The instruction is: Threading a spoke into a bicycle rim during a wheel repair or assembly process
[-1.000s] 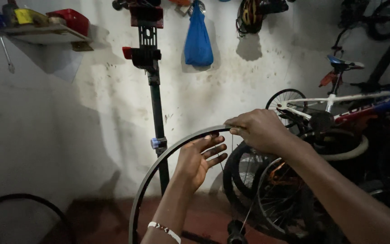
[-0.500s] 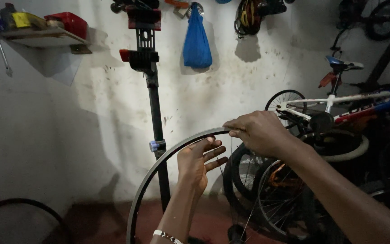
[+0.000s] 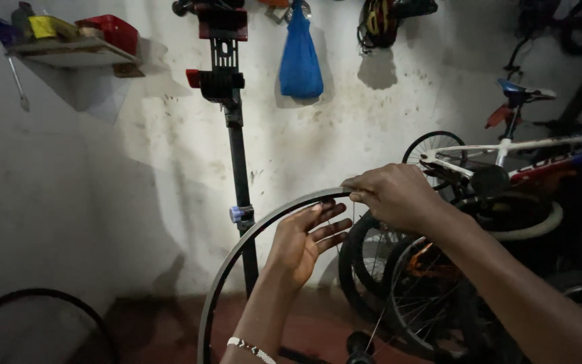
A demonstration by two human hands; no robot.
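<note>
Stained white wall (image 3: 136,182) behind, dim workshop. Bare grey metal bicycle wheel rim (image 3: 237,256) upright at near centre, hub (image 3: 360,344) low. Right hand (image 3: 392,197) grips rim top, fingers pinching rim edge. Left hand (image 3: 304,239) behind rim arc, palm open, fingers spread, fingertips near rim. Black repair stand pole (image 3: 240,175) just behind. Blue plastic bag (image 3: 300,64) hangs far centre. White-framed bicycle (image 3: 506,152) right. Wooden shelf (image 3: 69,50) far left.

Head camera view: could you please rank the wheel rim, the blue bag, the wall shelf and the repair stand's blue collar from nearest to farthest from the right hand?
From the right hand:
1. Wheel rim, pinched at its top by the fingers.
2. Blue collar, left, on the stand pole.
3. Blue bag, hanging above.
4. Wall shelf, far upper left.
</note>
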